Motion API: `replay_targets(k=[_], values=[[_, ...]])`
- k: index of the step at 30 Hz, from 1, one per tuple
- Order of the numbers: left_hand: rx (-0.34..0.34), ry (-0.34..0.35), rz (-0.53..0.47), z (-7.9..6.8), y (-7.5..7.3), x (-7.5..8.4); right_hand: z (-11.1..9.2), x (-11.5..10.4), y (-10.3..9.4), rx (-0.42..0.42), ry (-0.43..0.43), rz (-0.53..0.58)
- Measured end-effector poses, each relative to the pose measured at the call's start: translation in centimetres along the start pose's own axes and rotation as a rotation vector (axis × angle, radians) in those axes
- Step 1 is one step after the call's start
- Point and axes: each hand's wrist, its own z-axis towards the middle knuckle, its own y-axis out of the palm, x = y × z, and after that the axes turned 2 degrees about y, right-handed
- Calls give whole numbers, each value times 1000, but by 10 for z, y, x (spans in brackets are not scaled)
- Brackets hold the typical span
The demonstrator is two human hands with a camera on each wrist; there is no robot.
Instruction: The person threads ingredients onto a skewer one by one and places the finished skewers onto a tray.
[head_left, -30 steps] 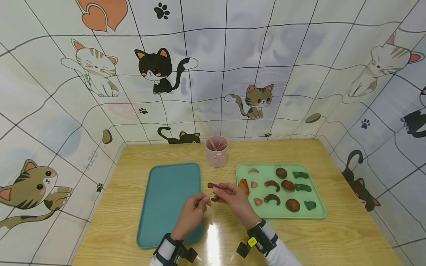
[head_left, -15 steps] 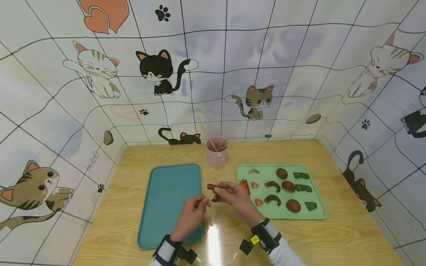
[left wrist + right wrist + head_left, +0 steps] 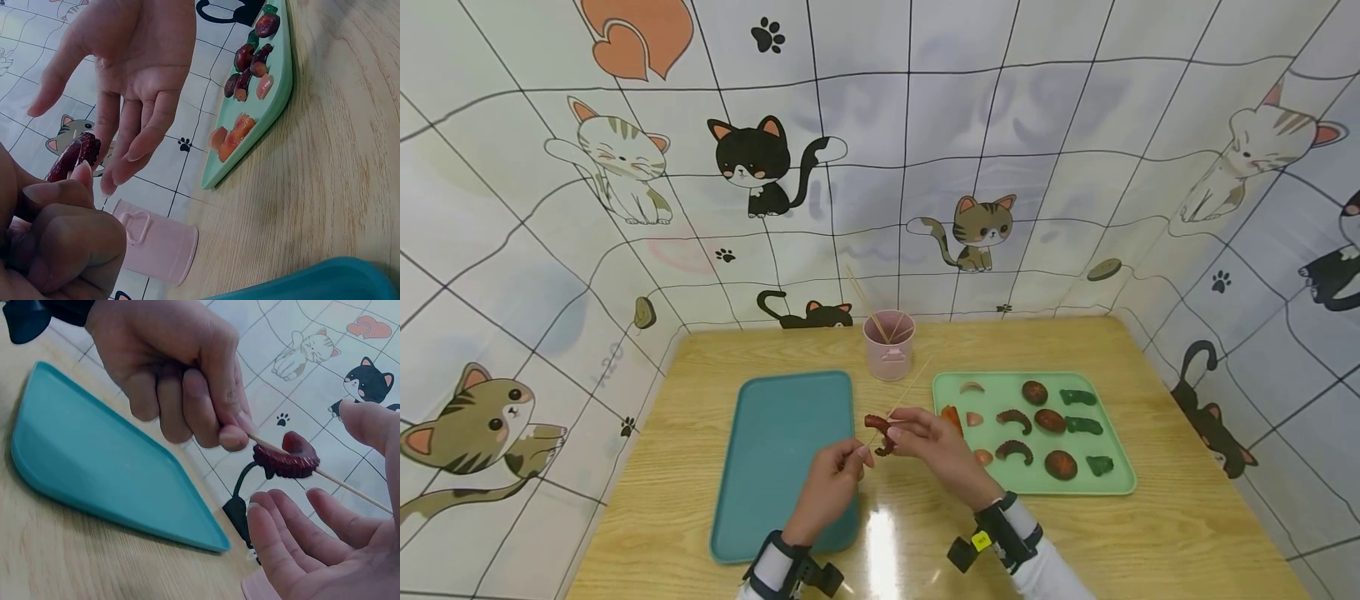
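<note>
- Threading seemed in hand: a curved dark-red piece (image 3: pixel 290 465) sat on a thin wooden skewer (image 3: pixel 355 490).
- Left hand (image 3: pixel 829 482) pinched the skewer; right hand's (image 3: pixel 942 454) fingers lay extended nearby.
- Next move likely needed steadiness.

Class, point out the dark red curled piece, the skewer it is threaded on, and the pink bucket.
Dark red curled piece (image 3: pixel 289 466), right wrist view: its ridged side.
Skewer (image 3: pixel 353 490), right wrist view: bare length beyond the piece.
Pink bucket (image 3: pixel 882 367), head view: front wall.
</note>
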Motion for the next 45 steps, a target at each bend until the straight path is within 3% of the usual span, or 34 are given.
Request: replay_targets(k=[13, 26, 32, 37, 45], values=[[16, 7, -10, -2, -6, -5, -5, -7, -33, 82, 8, -227], [17, -8, -13, -2, -9, -5, -11, -10, -86, 210, -28, -504], [22, -21, -4, -2, -10, -5, -15, -6, -113, 202, -27, -569], [27, -26, -12, -2, -12, -7, -15, 0, -136, 213, 10, -718], [32, -36, -28, -2, -13, -15, -16, 10, -164, 228, -46, -984]])
